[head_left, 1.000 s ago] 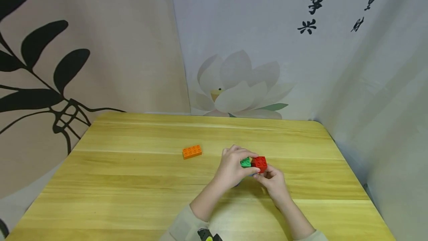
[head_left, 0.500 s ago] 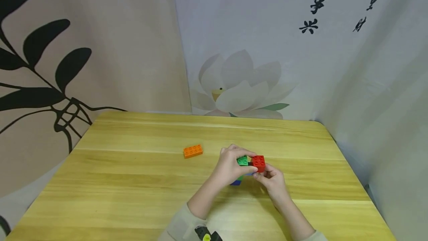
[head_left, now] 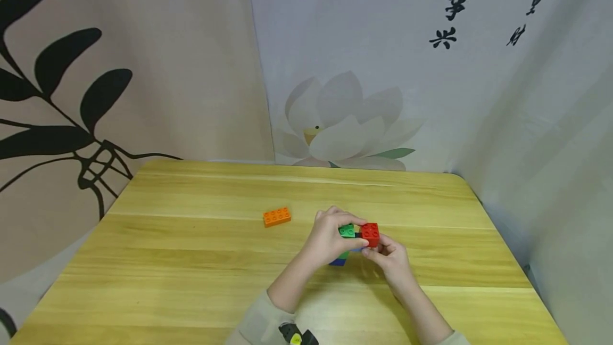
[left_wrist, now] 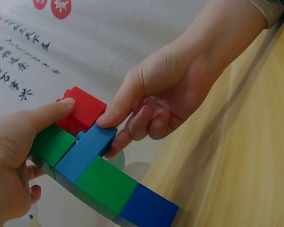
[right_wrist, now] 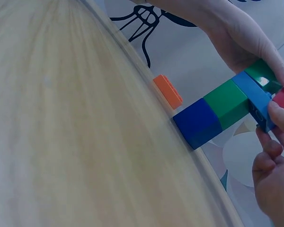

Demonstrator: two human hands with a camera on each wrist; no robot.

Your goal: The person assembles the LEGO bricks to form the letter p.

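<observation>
Orange brick [head_left: 276, 217] near left hand [head_left: 330, 239]

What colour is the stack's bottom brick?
The bottom brick is dark blue; it shows best in the right wrist view.

Before me the yellow wooden table [head_left: 191, 281] spans the lower frame, grain running crosswise, far right corner rounded. On it, a little below and left of the frame's centre, lies an orange brick [head_left: 277, 218], studs up; whether my dark blue brick [head_left: 337, 262] touches the wood, I can't tell
</observation>
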